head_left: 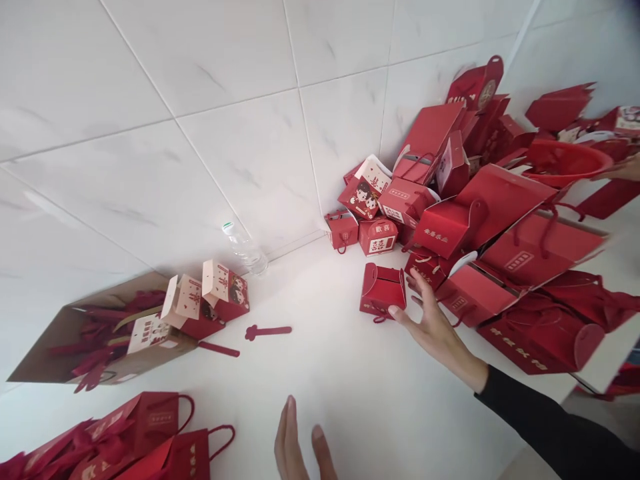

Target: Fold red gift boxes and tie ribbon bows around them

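Observation:
My right hand (433, 327) reaches across the white table with its fingers spread. Its thumb tip is at the lower right edge of a small red gift box (384, 291); I cannot tell whether it touches. Just beyond the fingertips lies another dark red box (423, 268) with gold print, at the edge of the heap. My left hand (300, 443) shows at the bottom centre, thumb apart from the fingers and nothing between them. Ahead of it a flat red strip with a flower-shaped end (269, 331) lies on the table.
A heap of red gift boxes (515, 207) fills the right side, with a red basin (567, 163) and another person's hand (627, 168) behind. Left are a cardboard box (43, 343) of ribbons, cream-topped boxes (227, 293), a clear bottle (245, 250) and ribboned red bags (150, 423).

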Available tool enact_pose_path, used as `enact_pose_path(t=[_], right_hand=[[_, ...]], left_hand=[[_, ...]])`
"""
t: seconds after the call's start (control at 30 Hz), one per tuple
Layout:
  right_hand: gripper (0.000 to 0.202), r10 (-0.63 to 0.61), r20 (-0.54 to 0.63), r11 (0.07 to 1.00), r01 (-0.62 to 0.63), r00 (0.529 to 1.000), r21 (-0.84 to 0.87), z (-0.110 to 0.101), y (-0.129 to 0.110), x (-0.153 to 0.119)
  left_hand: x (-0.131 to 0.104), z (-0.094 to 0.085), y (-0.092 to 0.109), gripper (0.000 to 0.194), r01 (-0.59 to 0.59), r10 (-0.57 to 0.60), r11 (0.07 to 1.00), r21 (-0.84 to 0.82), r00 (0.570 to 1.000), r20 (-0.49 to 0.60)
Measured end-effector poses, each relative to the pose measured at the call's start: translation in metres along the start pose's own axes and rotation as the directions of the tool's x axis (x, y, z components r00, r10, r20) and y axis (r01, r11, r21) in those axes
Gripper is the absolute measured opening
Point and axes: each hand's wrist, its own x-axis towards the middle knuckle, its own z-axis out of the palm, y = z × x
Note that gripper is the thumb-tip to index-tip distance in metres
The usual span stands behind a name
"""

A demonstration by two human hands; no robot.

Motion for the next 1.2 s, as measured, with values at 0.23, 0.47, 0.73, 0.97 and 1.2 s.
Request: enact_pose_path(t=[0.23, 0.47, 0.73, 0.97, 1.2], right_hand=[[0.049, -0.073, 0.183, 0.997, 0.074, 0.980, 0.005, -0.001, -0.010, 0.011], [0.043, -0.134, 0.431, 0.991, 0.119, 0.893, 0.060, 0.008, -0.028, -0.018], [0.047, -0.158, 0.694, 0.987, 0.112, 0.702, 0.112, 0.013, -0.044, -0.056], [0.042, -0.154, 0.694, 0.985, 0.161, 0.704, 0.055, 0.016, -0.041, -0.075], [0.043, -0.169, 0.706, 0.982, 0.180, 0.688, 0.060, 0.011, -0.042, -0.083]], left_hand=[[0.016, 0.011, 0.043, 0.038, 0.078, -0.045, 0.989, -0.126, 0.968, 0.246], [0.037, 0.007, 0.064, 0.037, 0.033, 0.039, 0.976, -0.214, 0.945, 0.325], [0.035, -0.001, 0.070, 0.043, 0.279, -0.127, 0.937, -0.212, 0.836, 0.534], [0.024, -0.010, 0.074, 0.042, 0.316, -0.175, 0.928, -0.199, 0.839, 0.515], [0.019, -0.012, 0.079, 0.041, 0.384, -0.230, 0.904, -0.189, 0.808, 0.543]])
